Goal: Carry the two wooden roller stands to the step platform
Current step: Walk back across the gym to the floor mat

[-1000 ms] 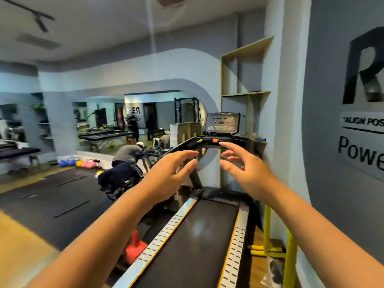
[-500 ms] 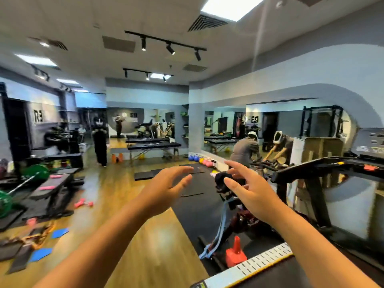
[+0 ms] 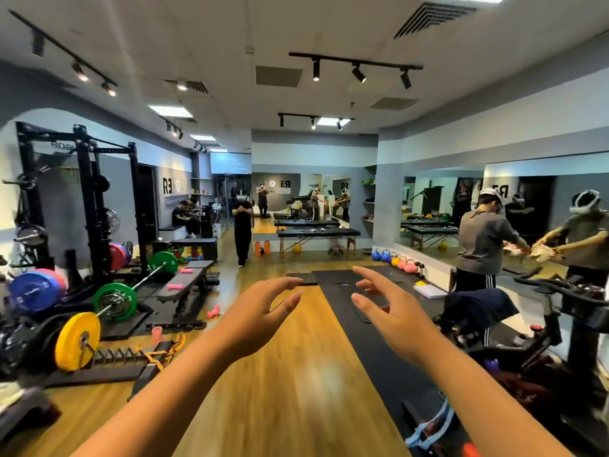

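Both bare hands are out in front over the glossy wood floor [image 3: 280, 390], the left hand [image 3: 260, 316] and right hand [image 3: 392, 316] facing each other with fingers spread and loosely curled, holding nothing. A matte black mat [image 3: 372, 341] runs under the right one. I can't pick out the roller stands or step platform with any certainty from here.

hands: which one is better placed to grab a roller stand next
Neither. Left hand and right hand are both open, empty and held level in front, and no roller stand shows in this view.
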A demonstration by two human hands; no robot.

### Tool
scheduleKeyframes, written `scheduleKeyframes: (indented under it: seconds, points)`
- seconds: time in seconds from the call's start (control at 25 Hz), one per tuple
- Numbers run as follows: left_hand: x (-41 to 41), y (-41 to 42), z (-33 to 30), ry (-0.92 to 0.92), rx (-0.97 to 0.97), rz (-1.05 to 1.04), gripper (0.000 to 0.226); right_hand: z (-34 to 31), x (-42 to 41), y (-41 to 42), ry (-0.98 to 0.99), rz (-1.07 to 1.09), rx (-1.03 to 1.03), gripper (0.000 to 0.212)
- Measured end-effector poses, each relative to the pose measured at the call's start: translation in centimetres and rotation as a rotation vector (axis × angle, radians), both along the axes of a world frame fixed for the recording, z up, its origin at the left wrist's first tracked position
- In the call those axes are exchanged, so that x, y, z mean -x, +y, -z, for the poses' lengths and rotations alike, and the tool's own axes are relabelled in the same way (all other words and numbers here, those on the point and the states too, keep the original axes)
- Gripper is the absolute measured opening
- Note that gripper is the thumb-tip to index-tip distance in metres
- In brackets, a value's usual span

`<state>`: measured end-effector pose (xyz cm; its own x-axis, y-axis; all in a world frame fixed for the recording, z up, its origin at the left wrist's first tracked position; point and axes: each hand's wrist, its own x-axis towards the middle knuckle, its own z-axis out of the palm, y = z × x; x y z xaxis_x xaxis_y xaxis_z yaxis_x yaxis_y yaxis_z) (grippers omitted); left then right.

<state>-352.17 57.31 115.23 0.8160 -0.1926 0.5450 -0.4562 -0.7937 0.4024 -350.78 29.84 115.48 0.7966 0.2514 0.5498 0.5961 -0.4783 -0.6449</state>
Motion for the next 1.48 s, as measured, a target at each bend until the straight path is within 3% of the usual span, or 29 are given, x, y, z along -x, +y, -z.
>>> scheduleKeyframes:
  seconds: [0.24,0.6,1.16,1.48]
  points:
    - [-10.1,4.9,2.2,0.041,-0.001,-0.034,0.049,2.2,-10.6,6.3,0.043,0.0,0.043,0.054]
    - [-31.8,7.0,4.6,0.07,0.037,-0.087,0.045,4.3,-34.3,7.5,0.098,-0.023,0.07,0.053]
    - [-67.6,16.7,1.2,-0.045,0.061,-0.07,0.042,0.6,-71.0,16.5,-0.006,-0.073,0.044,0.053]
    - [-89.9,25.0,1.0,0.017,0.027,-0.011,0.044,1.6,-90.5,24.2,0.04,0.017,0.024,0.053]
